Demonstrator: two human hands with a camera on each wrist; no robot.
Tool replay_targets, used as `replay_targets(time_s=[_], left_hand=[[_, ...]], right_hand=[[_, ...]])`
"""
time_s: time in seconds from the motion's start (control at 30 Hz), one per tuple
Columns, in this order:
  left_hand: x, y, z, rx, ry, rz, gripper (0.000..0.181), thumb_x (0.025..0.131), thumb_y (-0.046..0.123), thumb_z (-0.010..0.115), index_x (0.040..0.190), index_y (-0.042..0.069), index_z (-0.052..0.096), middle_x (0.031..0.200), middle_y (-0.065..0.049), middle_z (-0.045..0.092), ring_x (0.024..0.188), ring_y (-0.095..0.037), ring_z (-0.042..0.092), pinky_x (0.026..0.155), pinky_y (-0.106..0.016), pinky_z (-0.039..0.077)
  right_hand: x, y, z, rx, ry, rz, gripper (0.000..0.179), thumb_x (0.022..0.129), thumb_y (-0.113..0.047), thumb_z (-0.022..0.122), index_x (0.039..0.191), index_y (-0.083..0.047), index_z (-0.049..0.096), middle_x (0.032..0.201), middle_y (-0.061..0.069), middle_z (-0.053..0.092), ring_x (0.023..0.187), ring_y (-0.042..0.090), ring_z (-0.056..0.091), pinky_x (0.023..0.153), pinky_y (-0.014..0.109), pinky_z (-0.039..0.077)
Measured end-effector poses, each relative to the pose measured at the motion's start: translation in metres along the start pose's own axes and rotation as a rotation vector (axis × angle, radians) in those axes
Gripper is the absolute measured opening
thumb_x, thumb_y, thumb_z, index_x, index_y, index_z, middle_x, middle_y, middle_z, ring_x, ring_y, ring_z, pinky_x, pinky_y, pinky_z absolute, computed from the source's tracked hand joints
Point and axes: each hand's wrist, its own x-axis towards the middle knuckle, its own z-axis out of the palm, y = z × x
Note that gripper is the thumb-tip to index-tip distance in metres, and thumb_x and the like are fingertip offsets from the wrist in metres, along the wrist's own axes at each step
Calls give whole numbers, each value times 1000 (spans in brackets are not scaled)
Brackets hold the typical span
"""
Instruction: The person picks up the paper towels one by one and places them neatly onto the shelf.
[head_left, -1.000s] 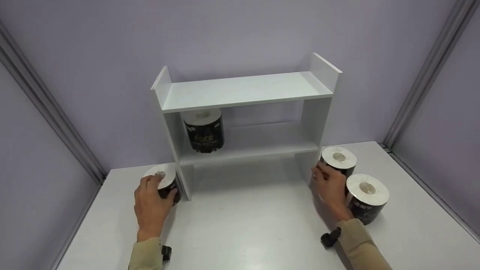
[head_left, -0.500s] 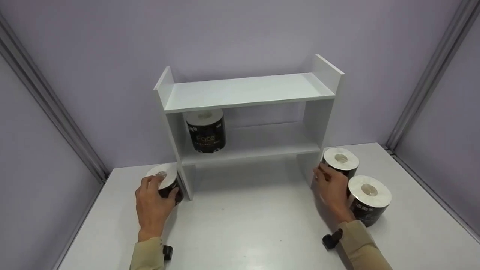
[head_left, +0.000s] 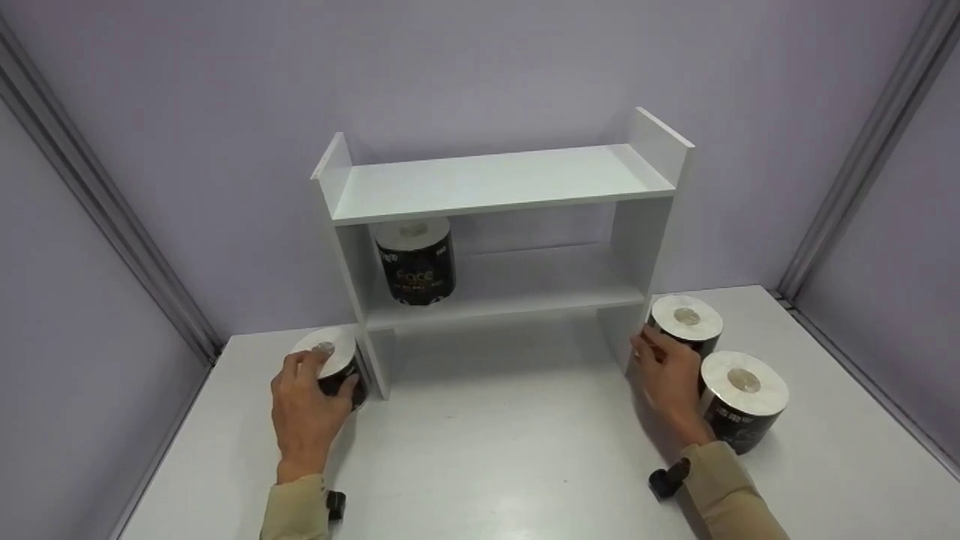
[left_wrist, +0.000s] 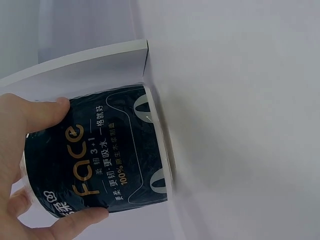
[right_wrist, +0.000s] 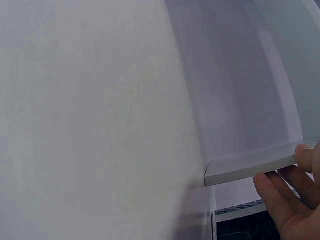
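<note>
At the left of the white two-tier shelf [head_left: 495, 178], my left hand [head_left: 307, 412] grips a black-wrapped toilet paper roll [head_left: 343, 346] standing on the table. The left wrist view shows thumb and fingers on opposite sides of its "Face" label [left_wrist: 85, 160], with the roll against the shelf's side. My right hand [head_left: 670, 386] pinches the front edge of the shelf's right side panel [right_wrist: 250, 171], thumb on one face and fingers on the other. Another wrapped roll [head_left: 417, 274] stands at the left end of the middle board.
Two more rolls stand on the table just right of my right hand: a back roll [head_left: 705, 322] and a front roll [head_left: 772, 394]. The white table [head_left: 480, 465] stretches in front of the shelf. A pale wall [head_left: 480, 67] rises behind it.
The head view has shifted slightly, so the scene sits a little further right. Both hands keep their holds on the roll and the shelf panel.
</note>
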Motion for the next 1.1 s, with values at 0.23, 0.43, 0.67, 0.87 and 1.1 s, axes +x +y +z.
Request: replay_targets(time_s=[0.23,0.43,0.67,0.87,1.1], left_hand=[[2,1,-1,5,-1,8,50,75,6,97,118,-1,72,119,-23,65,112,-47,64,106,-63,49],[4,4,-3,4,3,7,50,75,6,97,118,-2,72,120,-23,65,113,-47,64,105,-63,50],[3,7,-5,3,-2,8,50,75,6,97,119,-1,73,121,-23,66,113,-47,64,106,-62,49],[3,9,-6,4,-9,1,50,76,7,96,120,0,73,122,-22,65,115,-47,63,102,-63,52],[4,9,-7,1,2,12,52,75,6,97,122,0,74,120,-23,66,113,-48,64,102,-63,51]], right_hand=[[2,-1,0,20,21,-54,33,105,-7,68,135,4,69,116,24,78,98,37,78,73,7,55],[2,0,-1,12,1,-33,34,107,-10,66,138,2,68,121,23,77,103,36,77,75,6,54],[1,1,-1,-2,-13,-21,35,107,-10,66,139,1,67,124,24,76,106,37,77,77,5,54],[0,1,-1,25,-26,3,36,107,-9,65,141,3,64,127,26,74,110,39,76,79,6,54],[0,0,-1,11,-9,-1,35,106,-8,66,140,2,66,123,24,76,108,37,77,77,5,54]])
